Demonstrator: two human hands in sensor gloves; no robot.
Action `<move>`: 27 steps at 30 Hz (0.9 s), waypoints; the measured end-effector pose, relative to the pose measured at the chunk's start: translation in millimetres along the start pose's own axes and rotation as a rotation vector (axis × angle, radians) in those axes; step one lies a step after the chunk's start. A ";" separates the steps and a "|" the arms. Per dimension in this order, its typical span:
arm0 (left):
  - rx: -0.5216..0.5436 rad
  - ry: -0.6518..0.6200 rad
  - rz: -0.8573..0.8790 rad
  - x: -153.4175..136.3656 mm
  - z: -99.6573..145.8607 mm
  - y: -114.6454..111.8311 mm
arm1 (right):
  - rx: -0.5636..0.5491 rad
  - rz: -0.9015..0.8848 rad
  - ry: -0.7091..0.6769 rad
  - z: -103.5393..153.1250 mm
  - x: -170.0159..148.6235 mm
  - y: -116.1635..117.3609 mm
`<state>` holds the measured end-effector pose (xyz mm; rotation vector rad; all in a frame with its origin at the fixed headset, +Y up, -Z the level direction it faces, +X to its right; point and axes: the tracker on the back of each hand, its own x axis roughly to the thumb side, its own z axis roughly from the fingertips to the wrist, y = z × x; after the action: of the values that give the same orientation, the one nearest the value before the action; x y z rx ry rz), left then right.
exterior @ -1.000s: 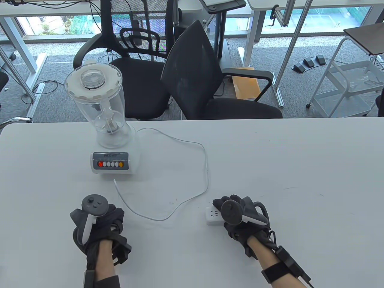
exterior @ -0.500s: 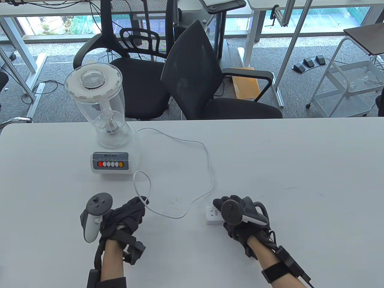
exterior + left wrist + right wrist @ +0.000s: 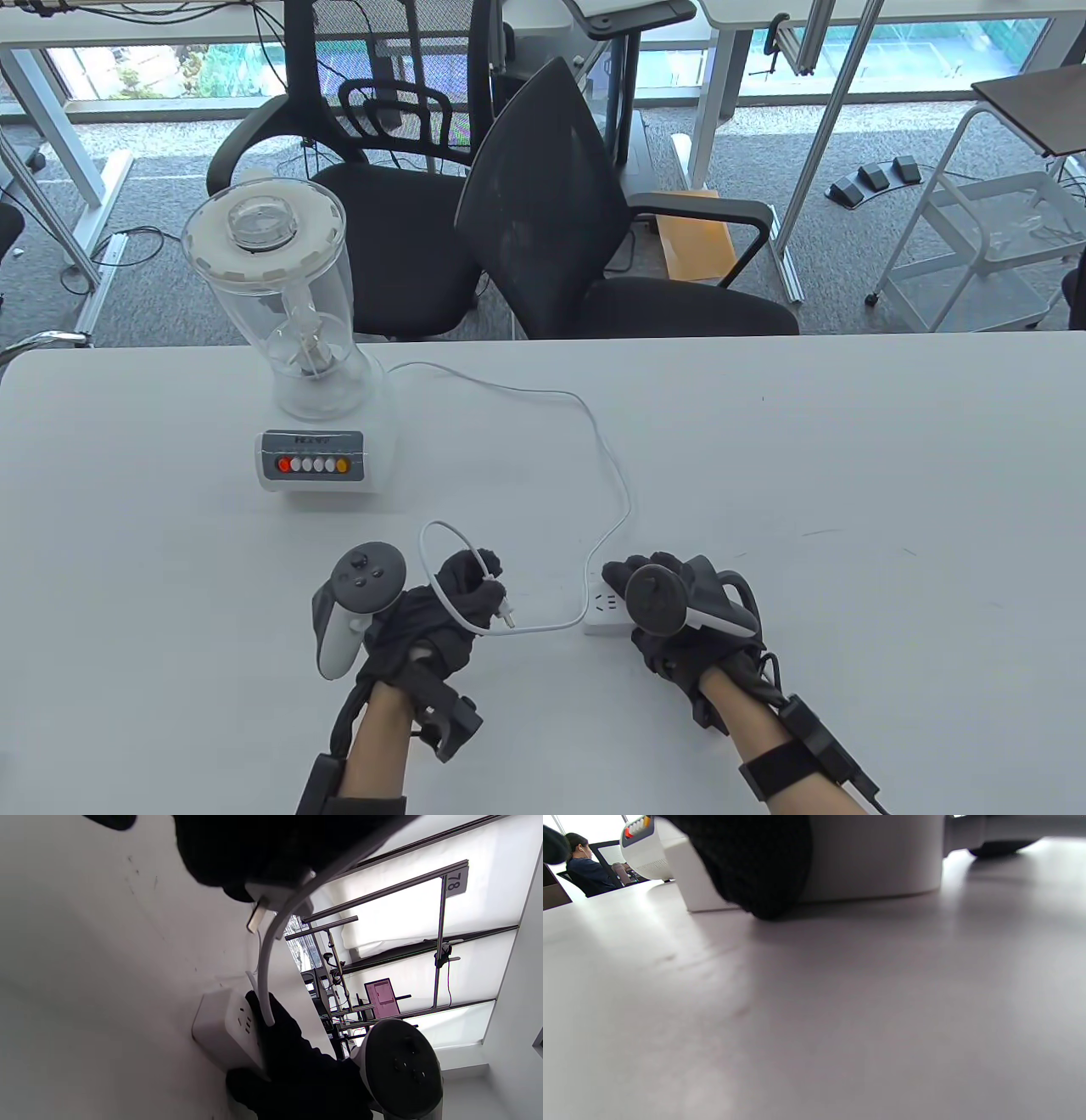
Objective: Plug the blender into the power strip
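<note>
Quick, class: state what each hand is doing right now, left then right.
Left hand: grips the blender's plug, prongs clear of the socket.
Right hand: holds the power strip on the table.

We see a clear glossy plastic blender jar (image 3: pixel 284 340), a smooth white plastic power strip (image 3: pixel 604 615), and a matt white table (image 3: pixel 848 475).

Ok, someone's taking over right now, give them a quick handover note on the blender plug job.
Left hand: holds the plug off the table, prongs toward the power strip, a short gap away.
Right hand: rests on the strip, steadying it.
Blender stands far left; its cord loops across the table.
Done: plug picked up.
Left: line up the prongs and push in.
</note>
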<state>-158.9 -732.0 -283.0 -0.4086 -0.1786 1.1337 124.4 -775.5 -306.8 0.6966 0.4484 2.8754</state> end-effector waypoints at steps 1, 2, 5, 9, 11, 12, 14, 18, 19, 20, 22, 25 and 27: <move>0.001 -0.005 -0.012 1.3 -1.1 -3.4 | 0.000 0.000 0.000 0.0 0.0 0.0; 0.004 -0.009 -0.027 2.9 -2.5 -7.2 | 0.000 0.000 0.000 0.0 0.0 0.0; 0.023 -0.029 -0.062 7.4 -5.7 -17.3 | 0.000 0.000 0.000 0.0 0.0 0.0; 0.058 -0.033 -0.111 12.9 -7.7 -28.2 | 0.000 0.000 0.000 0.0 0.0 0.0; 0.071 -0.033 -0.129 15.7 -8.4 -32.0 | 0.000 0.000 0.000 0.0 0.0 0.0; 0.072 -0.034 -0.143 17.3 -8.8 -33.9 | 0.000 0.000 0.000 0.0 0.0 0.0; 0.089 -0.033 -0.155 19.4 -9.2 -36.3 | 0.000 0.000 0.000 0.0 0.0 0.0; 0.120 -0.032 -0.176 23.7 -12.3 -41.4 | 0.000 0.000 0.000 0.0 0.0 0.0; 0.129 -0.026 -0.183 24.6 -13.6 -43.0 | 0.000 0.000 0.000 0.0 0.0 0.0; 0.136 -0.022 -0.191 25.1 -14.8 -44.6 | 0.000 0.000 0.000 0.0 0.0 0.0; 0.135 -0.016 -0.193 25.8 -17.7 -48.2 | 0.000 0.000 0.000 0.0 0.0 0.0; 0.140 -0.007 -0.194 26.3 -22.2 -53.2 | -0.001 -0.005 -0.001 -0.1 0.1 0.3; 0.169 0.000 -0.192 27.3 -25.4 -55.7 | -0.003 -0.012 -0.004 0.1 -1.1 0.0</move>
<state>-91.9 -733.1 -285.4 -0.2360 -0.1183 0.9517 125.4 -775.7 -307.2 0.6959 0.4463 2.8623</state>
